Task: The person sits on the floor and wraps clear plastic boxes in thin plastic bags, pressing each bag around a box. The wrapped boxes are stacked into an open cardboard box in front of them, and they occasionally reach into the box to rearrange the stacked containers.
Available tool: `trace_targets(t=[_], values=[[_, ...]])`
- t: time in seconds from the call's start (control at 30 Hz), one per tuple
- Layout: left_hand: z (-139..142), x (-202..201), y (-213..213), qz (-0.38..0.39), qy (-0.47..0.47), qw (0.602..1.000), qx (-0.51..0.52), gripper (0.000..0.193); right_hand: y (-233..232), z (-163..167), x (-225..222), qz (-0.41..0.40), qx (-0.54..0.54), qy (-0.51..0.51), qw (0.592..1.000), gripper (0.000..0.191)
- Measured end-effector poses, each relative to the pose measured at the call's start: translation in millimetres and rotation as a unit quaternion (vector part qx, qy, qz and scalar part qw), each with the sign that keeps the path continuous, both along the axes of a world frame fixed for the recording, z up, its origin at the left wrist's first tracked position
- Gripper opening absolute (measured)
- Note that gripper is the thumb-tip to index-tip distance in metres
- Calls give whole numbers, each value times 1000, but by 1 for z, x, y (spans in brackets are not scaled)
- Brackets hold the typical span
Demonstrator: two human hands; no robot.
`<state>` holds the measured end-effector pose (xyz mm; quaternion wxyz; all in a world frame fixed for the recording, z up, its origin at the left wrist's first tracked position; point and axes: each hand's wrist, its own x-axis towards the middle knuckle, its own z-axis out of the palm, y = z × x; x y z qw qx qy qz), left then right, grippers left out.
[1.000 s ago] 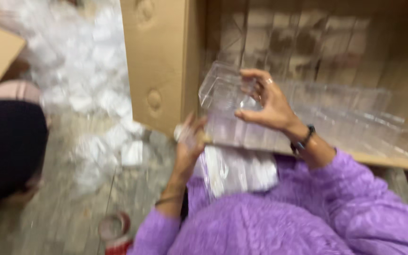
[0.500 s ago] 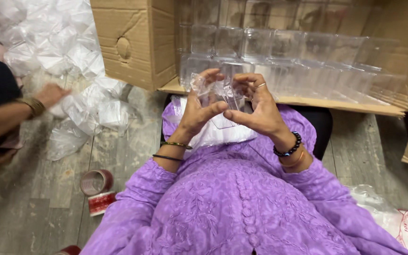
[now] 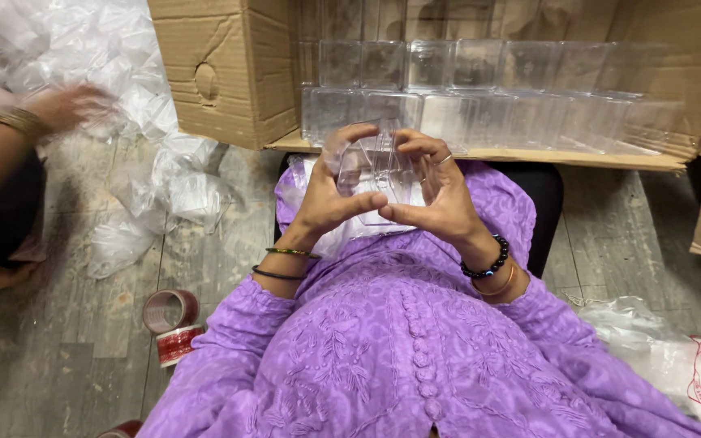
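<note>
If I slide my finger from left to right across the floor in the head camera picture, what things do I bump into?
Another person's blurred hand → crumpled clear plastic bags → red tape rolls → left hand → small clear plastic box → right hand → white printed plastic bag.

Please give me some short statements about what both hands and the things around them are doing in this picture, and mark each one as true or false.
1. Both the left hand and the right hand hold one small clear plastic box. True.
2. The open cardboard carton in front is filled with red apples. False: it holds rows of clear plastic boxes.
3. Rolls of tape lie on the floor beside the person's left arm. True.
4. The right wrist is bare. False: it wears a bracelet of dark beads.
5. Another person's hand reaches toward the heap of clear plastic bags. True, though that hand is blurred.
</note>
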<state>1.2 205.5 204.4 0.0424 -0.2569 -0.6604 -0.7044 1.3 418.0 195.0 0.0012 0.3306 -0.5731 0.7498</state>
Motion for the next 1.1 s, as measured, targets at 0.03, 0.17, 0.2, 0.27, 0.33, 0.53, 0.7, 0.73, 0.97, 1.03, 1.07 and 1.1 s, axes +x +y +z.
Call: trace_targets(t=[0.03, 0.17, 0.2, 0.27, 0.33, 0.53, 0.7, 0.73, 0.97, 1.03, 1.07, 1.1], values=[[-1, -1, -1, 3, 10, 1000, -7, 87, 1, 0, 0, 3, -5, -2, 1000, 76], [-7, -3, -3, 21, 27, 999, -34, 87, -1, 2, 5, -2, -7, 6, 1000, 74], [-8, -3, -3, 25, 27, 999, -40, 87, -1, 3, 5, 0, -8, 7, 1000, 74], [-11, -3, -2, 20, 22, 999, -28, 87, 0, 2, 5, 2, -9, 9, 1000, 75], [-12, -3, -2, 15, 18, 999, -23, 88, 2, 1, 3, 3, -1, 16, 1000, 74], [-17, -2, 3, -37, -43, 998, 7, 92, 4, -14, -1, 3, -11, -7, 1000, 71], [-22, -15, 2, -28, -140, 989, 33, 79, -6, -19, -5, -16, 35, -73, 997, 73], [-23, -18, 0, -48, -232, 970, 59, 78, -2, -16, -9, 16, 73, -60, 995, 77], [-34, -14, -3, -149, -400, 902, 62, 93, 30, -4, -17, 70, 178, 74, 979, 72], [-34, -10, 0, -110, -275, 955, 27, 98, 25, -11, -13, 62, 111, 29, 991, 70], [-32, -8, 0, -77, -162, 984, 3, 101, 22, -15, -12, 58, 76, 8, 995, 69], [-30, -6, 2, -44, -45, 998, -22, 106, 17, -19, -10, 49, 53, -11, 997, 67]])
